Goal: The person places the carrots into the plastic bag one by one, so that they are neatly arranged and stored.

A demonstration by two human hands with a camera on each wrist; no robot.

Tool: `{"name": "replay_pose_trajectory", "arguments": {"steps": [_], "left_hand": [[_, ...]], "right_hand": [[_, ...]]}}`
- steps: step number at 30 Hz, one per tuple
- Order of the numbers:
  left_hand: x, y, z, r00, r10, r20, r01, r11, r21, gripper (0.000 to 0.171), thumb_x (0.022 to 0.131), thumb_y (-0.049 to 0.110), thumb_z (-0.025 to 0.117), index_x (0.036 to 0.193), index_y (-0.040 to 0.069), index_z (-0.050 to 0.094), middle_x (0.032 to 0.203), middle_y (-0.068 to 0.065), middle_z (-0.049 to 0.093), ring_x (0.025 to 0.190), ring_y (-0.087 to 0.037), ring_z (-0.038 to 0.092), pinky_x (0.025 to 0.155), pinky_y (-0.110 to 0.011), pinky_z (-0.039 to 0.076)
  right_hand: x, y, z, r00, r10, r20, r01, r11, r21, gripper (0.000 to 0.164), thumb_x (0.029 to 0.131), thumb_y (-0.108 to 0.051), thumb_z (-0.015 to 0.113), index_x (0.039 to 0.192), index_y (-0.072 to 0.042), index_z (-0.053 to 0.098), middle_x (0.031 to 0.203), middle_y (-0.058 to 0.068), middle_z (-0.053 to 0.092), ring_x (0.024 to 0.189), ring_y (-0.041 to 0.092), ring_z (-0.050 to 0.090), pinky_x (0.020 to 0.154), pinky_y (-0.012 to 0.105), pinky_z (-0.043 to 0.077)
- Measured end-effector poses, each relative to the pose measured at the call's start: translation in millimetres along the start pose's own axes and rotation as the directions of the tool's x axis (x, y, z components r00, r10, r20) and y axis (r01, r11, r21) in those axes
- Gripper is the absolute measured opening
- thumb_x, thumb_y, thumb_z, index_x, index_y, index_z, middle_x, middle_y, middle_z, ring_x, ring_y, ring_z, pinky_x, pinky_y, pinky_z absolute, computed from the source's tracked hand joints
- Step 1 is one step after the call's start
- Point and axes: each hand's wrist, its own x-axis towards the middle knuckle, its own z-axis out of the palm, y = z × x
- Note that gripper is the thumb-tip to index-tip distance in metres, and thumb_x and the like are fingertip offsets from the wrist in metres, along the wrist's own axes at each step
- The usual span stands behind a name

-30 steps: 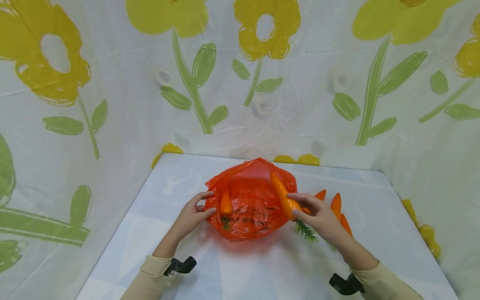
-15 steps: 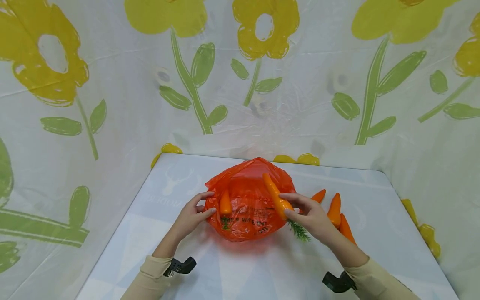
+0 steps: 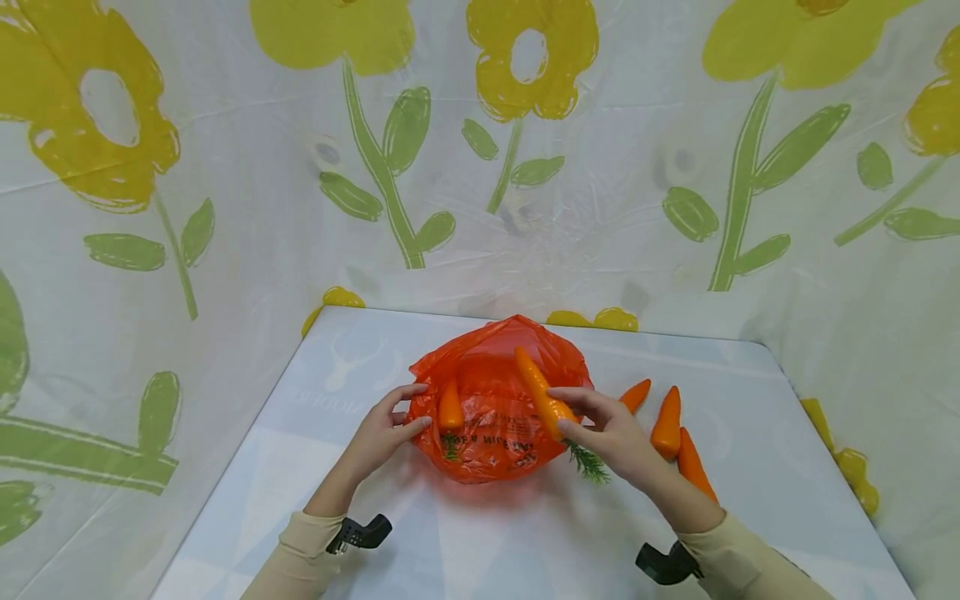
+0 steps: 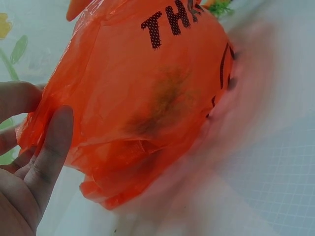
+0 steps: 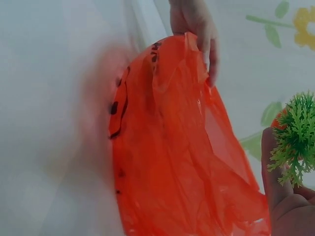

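A red plastic bag with dark lettering lies with its mouth spread on the table. My left hand pinches the bag's left rim; in the left wrist view the thumb and fingers hold the thin red film. My right hand grips an orange carrot near its leafy end, tip pointing up and left over the bag's mouth. Its green leaves hang by the fingers in the right wrist view. Another carrot is in the bag's left side, leaves toward me.
Three loose carrots lie right of the bag: one behind the right hand, one carrot in the middle, one carrot by the right forearm. The pale table ends at a flower-printed curtain.
My right hand has moved left with its carrot, farther over the bag's mouth. More of the loose carrots shows behind it. The left hand stays on the bag's rim.
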Motion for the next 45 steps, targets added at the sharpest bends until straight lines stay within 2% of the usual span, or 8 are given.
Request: {"name": "replay_pose_trajectory", "arguments": {"steps": [13,33,45], "left_hand": [[-0.3,-0.3,-0.4,1.0,-0.003,0.001,0.003,1.0,-0.004,0.056,0.096,0.02,0.073,0.146,0.012,0.05,0.146,-0.018,0.045,0.1,-0.027,0.068,0.08,-0.031,0.061],[0.9,-0.1,0.0,1.0,-0.003,-0.008,0.003,1.0,0.014,0.056,0.095,0.023,0.074,0.145,0.014,0.052,0.146,-0.016,0.046,0.1,-0.029,0.067,0.08,-0.033,0.061],[1.3,-0.4,-0.9,1.0,0.002,-0.002,-0.002,1.0,0.01,0.056,0.096,0.022,0.073,0.146,0.012,0.051,0.146,-0.018,0.045,0.1,-0.027,0.067,0.079,-0.031,0.061]], "right_hand": [[4.1,-1.3,9.5,0.999,0.025,0.02,-0.025,0.999,0.032,0.04,0.099,-0.015,0.068,0.138,-0.011,0.061,0.13,0.016,0.06,0.107,0.038,0.058,0.079,0.032,0.061],[24.6,16.0,31.0,0.996,0.083,0.03,-0.084,0.996,0.003,0.039,0.098,-0.024,0.07,0.137,-0.02,0.064,0.125,0.01,0.063,0.106,0.033,0.056,0.082,0.03,0.059],[33.5,21.8,37.2,0.995,0.097,0.029,-0.097,0.995,0.021,0.04,0.098,-0.024,0.07,0.137,-0.02,0.064,0.127,0.008,0.063,0.109,0.032,0.056,0.085,0.031,0.058]]}}
